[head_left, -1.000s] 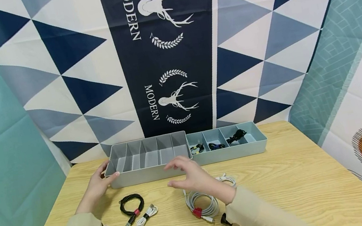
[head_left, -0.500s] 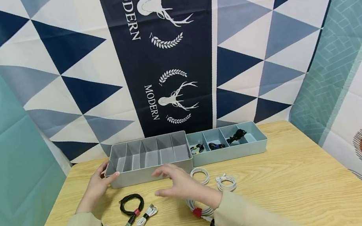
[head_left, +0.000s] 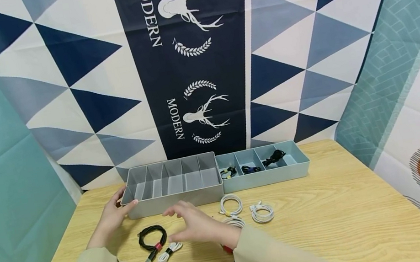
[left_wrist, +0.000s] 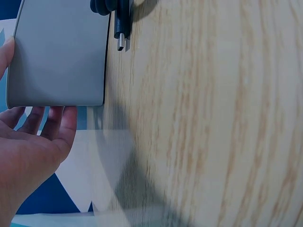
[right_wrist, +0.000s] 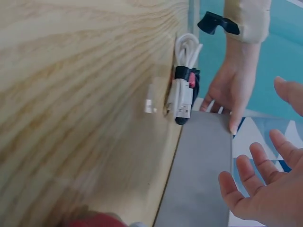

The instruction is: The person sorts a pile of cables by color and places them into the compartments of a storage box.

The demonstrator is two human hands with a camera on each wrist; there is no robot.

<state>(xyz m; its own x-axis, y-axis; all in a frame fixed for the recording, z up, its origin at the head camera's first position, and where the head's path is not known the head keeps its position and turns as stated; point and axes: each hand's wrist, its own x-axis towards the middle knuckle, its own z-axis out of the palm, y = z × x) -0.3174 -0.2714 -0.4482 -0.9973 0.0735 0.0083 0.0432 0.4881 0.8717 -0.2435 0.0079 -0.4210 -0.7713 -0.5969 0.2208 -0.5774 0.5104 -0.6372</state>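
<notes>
At the back left stands a grey compartment organizer box point(head_left: 176, 201). My left hand point(head_left: 110, 219) grips its left end, thumb at the front corner and fingers at the end wall; the left wrist view shows these fingers point(left_wrist: 68, 124) against the end. My right hand point(head_left: 196, 223) hovers over the table before the box, fingers spread and bent, holding nothing. Below and left of it lie a white USB cable point(head_left: 170, 253) with a black tie and a coiled black cable point(head_left: 153, 238) with a red tie. Under my right wrist a larger pale cable coil point(head_left: 235, 221) is partly hidden.
A light blue divided box point(head_left: 265, 178) adjoins the grey one on the right, with dark cables point(head_left: 274, 157) in its compartments. Two small white cable coils point(head_left: 230, 205) point(head_left: 262, 212) lie before it. Patterned cloth hangs behind the wooden table point(head_left: 333, 221).
My right hand has moved left and a little toward me, from over the pale cables to near the white USB cable, uncovering the small white coils. My left hand stays on the grey box.
</notes>
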